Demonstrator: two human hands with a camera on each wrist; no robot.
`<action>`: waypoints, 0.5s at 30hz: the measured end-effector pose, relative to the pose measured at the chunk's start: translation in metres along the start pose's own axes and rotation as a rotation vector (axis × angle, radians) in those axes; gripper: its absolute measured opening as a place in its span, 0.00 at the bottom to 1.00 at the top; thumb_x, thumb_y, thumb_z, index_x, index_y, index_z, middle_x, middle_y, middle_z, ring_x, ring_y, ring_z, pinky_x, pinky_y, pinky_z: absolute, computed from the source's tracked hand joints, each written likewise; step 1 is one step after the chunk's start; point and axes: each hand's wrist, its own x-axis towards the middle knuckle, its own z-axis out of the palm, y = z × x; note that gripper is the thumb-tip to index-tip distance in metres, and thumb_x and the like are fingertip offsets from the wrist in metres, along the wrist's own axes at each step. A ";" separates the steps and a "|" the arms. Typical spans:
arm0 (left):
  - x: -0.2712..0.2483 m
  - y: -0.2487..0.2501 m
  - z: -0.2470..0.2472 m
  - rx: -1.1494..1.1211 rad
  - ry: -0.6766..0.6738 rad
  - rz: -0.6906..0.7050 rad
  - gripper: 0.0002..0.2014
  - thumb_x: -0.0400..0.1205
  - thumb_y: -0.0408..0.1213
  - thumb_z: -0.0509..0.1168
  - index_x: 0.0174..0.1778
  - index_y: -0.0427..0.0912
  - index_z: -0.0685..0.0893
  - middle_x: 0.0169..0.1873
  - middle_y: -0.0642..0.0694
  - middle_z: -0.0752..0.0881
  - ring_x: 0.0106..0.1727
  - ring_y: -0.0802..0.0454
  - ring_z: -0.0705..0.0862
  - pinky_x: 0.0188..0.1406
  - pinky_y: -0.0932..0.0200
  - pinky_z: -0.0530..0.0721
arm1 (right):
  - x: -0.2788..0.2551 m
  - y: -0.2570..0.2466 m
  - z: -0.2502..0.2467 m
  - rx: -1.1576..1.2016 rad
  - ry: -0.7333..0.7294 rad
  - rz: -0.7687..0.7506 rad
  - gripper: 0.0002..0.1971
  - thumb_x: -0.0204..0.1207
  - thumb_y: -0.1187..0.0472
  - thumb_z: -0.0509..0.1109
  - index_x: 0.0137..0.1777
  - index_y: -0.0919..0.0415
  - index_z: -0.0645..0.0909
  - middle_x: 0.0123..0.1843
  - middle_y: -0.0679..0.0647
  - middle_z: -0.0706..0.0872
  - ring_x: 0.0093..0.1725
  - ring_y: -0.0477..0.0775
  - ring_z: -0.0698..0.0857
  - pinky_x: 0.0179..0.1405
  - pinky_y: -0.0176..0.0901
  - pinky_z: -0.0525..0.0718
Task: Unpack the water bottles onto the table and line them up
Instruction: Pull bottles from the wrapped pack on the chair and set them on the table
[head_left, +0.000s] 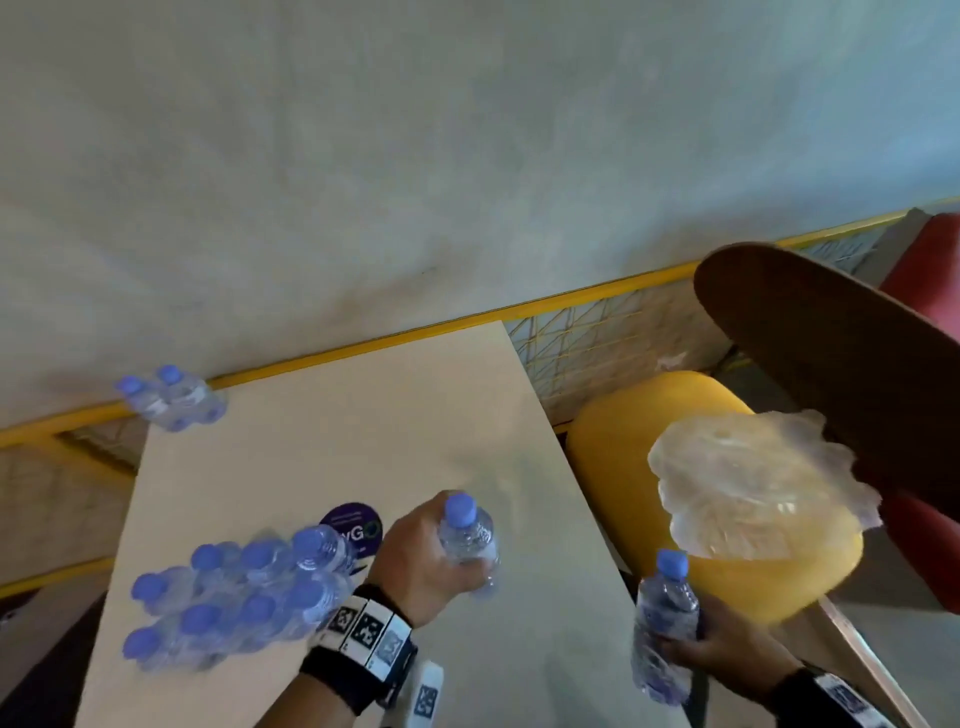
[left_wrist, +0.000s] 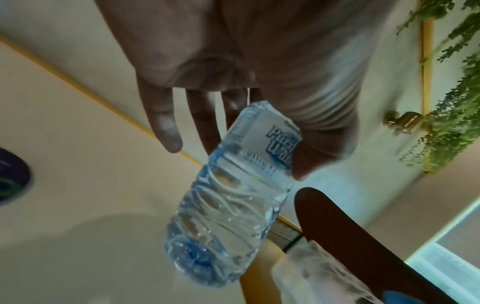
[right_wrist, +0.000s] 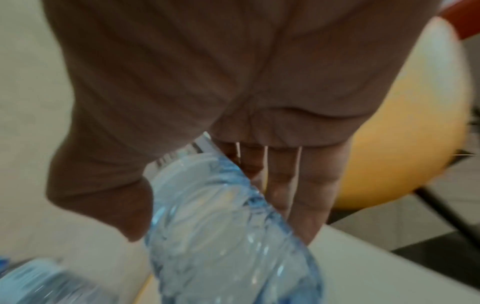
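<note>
Here the left hand (head_left: 423, 558) has its fingers (left_wrist: 166, 125) clamped on a water bottle (head_left: 466, 540) over the table (head_left: 332, 447). The right hand (head_left: 727, 647) grips a second bottle (head_left: 665, 623) (its base blurred). The near-left cluster of bottles (head_left: 234, 597) smears together, uncountable.

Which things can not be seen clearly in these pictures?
- Bottle count in the near group: head view, motion blur.
- Cap of the left hand's bottle: left wrist view, hidden behind the palm.
- Base of the right hand's bottle: right wrist view, cut off by the bottom edge.
</note>
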 end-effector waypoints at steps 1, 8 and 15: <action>-0.005 -0.011 -0.013 0.022 0.032 -0.013 0.17 0.70 0.42 0.82 0.49 0.57 0.83 0.40 0.60 0.91 0.40 0.62 0.89 0.48 0.58 0.89 | 0.004 -0.015 0.014 -0.071 -0.021 -0.027 0.23 0.63 0.47 0.84 0.54 0.53 0.81 0.46 0.43 0.89 0.47 0.38 0.86 0.52 0.44 0.86; -0.008 -0.090 -0.071 0.300 0.164 -0.131 0.22 0.64 0.62 0.75 0.51 0.63 0.78 0.46 0.60 0.87 0.50 0.55 0.88 0.56 0.51 0.84 | 0.056 -0.121 0.142 -0.298 -0.085 -0.306 0.26 0.56 0.54 0.83 0.54 0.45 0.77 0.45 0.42 0.88 0.41 0.38 0.83 0.38 0.29 0.82; 0.001 -0.122 -0.100 0.399 0.089 -0.105 0.23 0.71 0.57 0.75 0.57 0.62 0.73 0.49 0.58 0.85 0.50 0.48 0.86 0.63 0.45 0.76 | 0.109 -0.149 0.261 -0.278 0.038 -0.370 0.26 0.52 0.52 0.82 0.49 0.49 0.76 0.46 0.42 0.81 0.43 0.47 0.79 0.40 0.46 0.84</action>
